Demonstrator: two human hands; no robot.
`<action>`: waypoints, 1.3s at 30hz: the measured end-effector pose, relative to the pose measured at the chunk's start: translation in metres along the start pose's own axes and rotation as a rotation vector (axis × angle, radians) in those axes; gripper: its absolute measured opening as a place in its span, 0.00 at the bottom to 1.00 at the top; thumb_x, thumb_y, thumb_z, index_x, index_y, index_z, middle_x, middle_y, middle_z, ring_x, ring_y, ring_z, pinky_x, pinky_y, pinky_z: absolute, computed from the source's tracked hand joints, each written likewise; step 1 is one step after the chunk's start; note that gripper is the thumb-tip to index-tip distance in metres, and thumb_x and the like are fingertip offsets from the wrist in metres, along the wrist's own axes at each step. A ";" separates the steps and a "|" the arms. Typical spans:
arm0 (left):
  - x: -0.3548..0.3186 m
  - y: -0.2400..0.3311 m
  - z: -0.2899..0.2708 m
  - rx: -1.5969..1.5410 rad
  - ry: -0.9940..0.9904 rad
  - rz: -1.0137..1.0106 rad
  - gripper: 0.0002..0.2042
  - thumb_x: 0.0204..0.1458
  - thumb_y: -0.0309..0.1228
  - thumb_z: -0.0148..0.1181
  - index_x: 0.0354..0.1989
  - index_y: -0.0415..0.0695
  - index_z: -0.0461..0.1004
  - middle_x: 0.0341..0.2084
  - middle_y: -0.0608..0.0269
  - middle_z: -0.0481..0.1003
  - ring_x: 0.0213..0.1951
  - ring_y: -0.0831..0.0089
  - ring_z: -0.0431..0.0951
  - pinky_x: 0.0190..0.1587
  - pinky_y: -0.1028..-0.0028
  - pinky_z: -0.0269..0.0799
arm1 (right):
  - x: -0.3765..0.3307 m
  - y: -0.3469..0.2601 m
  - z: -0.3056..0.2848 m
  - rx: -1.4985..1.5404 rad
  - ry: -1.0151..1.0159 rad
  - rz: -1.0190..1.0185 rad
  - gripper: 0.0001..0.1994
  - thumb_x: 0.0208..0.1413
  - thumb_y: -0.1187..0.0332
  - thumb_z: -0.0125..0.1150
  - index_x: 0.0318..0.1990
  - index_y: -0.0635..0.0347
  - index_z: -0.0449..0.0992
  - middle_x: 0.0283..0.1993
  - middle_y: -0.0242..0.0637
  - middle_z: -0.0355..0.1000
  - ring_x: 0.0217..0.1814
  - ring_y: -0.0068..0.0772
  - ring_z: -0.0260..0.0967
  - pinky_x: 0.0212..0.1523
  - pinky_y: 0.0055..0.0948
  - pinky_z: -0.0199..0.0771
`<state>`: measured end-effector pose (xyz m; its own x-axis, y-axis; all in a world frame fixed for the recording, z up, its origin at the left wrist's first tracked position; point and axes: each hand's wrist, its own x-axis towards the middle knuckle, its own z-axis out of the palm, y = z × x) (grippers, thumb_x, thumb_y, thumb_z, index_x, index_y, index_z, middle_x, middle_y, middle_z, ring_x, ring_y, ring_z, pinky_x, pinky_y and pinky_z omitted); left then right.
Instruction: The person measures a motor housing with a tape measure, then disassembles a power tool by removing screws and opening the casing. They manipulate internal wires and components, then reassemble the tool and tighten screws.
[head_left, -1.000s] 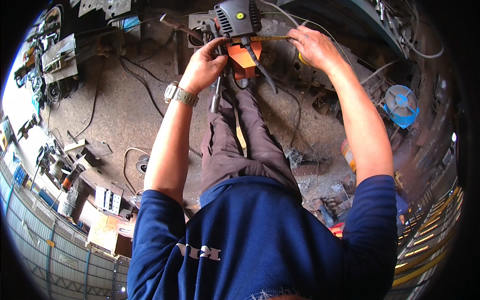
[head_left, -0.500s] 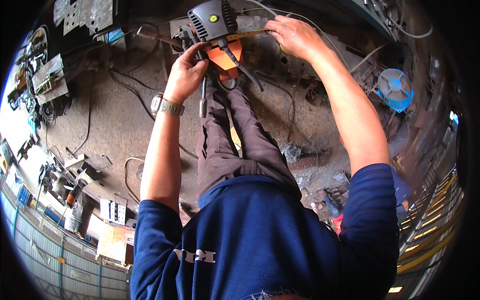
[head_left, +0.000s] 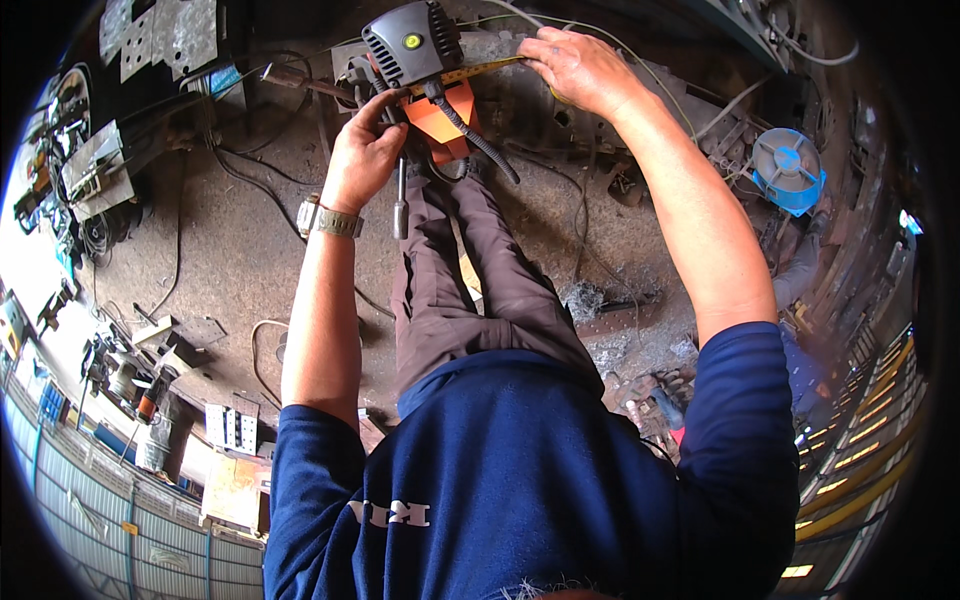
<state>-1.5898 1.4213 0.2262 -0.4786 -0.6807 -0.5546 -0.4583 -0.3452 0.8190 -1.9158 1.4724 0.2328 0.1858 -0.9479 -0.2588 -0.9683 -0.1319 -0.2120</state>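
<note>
- Tape point(head_left: 485, 68) is stretching between the hands, by the machine point(head_left: 408, 48)
- Right hand point(head_left: 580, 72) is pinching it; left hand point(head_left: 362, 158) is reaching its other end, pinch unclear
- Loose left hold could be letting it slip

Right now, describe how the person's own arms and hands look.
The left hand and right hand are ungloved. Navy short sleeves end near the elbows. The left arm wears a wristwatch with a grey-green strap and silvery case; the right arm has none.

The tape point(head_left: 485, 69) lies between left fingers point(head_left: 377, 106) and right fingers point(head_left: 541, 48).
</note>
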 end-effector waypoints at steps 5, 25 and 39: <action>0.001 -0.005 -0.001 -0.006 0.000 0.004 0.22 0.59 0.24 0.60 0.64 0.42 0.73 0.24 0.71 0.75 0.27 0.86 0.70 0.32 0.78 0.70 | 0.000 -0.003 -0.002 0.011 -0.024 0.013 0.13 0.65 0.61 0.60 0.55 0.44 0.78 0.49 0.36 0.77 0.53 0.44 0.79 0.53 0.43 0.81; 0.001 -0.010 0.002 -0.049 0.015 0.019 0.23 0.60 0.24 0.59 0.65 0.40 0.72 0.29 0.66 0.79 0.31 0.84 0.74 0.36 0.78 0.73 | 0.002 0.000 -0.001 0.066 0.109 -0.028 0.09 0.62 0.67 0.60 0.48 0.51 0.77 0.42 0.36 0.75 0.48 0.45 0.77 0.47 0.43 0.80; -0.001 -0.012 0.006 -0.183 0.026 0.031 0.21 0.60 0.22 0.57 0.64 0.42 0.73 0.25 0.72 0.76 0.27 0.87 0.69 0.31 0.80 0.68 | 0.007 0.002 0.008 0.156 0.035 0.004 0.10 0.64 0.65 0.59 0.50 0.51 0.79 0.45 0.37 0.77 0.50 0.48 0.76 0.50 0.44 0.78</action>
<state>-1.5886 1.4305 0.2165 -0.4697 -0.7089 -0.5262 -0.2985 -0.4334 0.8503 -1.9147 1.4674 0.2228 0.1738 -0.9583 -0.2269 -0.9309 -0.0846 -0.3553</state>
